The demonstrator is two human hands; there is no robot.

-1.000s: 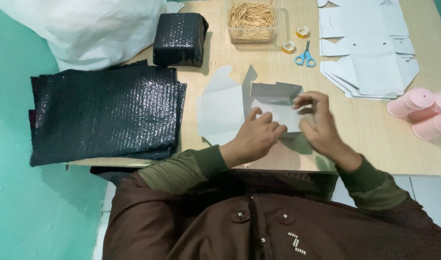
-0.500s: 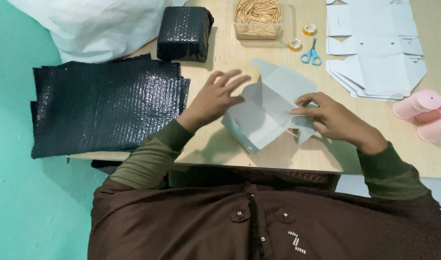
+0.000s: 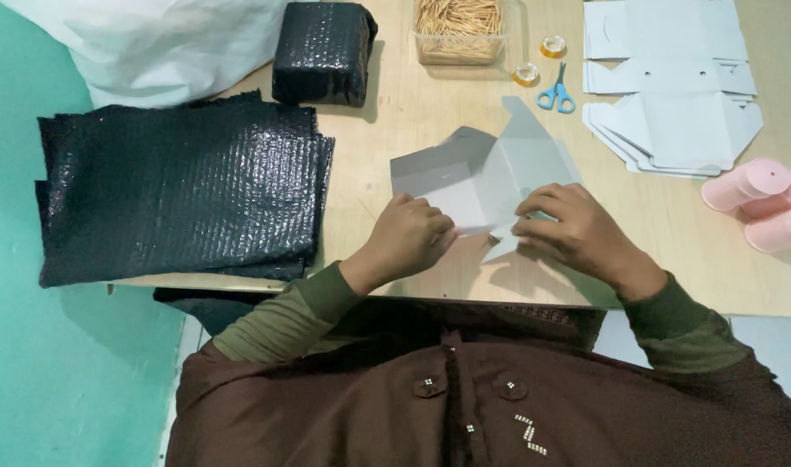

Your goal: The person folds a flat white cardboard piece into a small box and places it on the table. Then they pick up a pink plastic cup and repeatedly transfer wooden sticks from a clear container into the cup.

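A flat grey cardboard box blank (image 3: 491,177) lies partly folded on the wooden table (image 3: 387,138), its flaps spreading away from me. My left hand (image 3: 408,238) pinches its near edge with curled fingers. My right hand (image 3: 573,229) presses and grips the near right flap beside it. Both hands meet at the blank's near edge, close to the table's front.
A stack of black bubble-wrap sheets (image 3: 179,186) lies at the left, a black wrapped parcel (image 3: 324,52) behind it. A tub of wooden sticks (image 3: 460,30), tape rolls (image 3: 526,74), blue scissors (image 3: 556,92), more grey blanks (image 3: 672,95) and pink rolls (image 3: 759,203) stand at the back and right.
My left hand came back from the spread blank to its near edge. The blank has turned and flattened, and both hands now grip it together.
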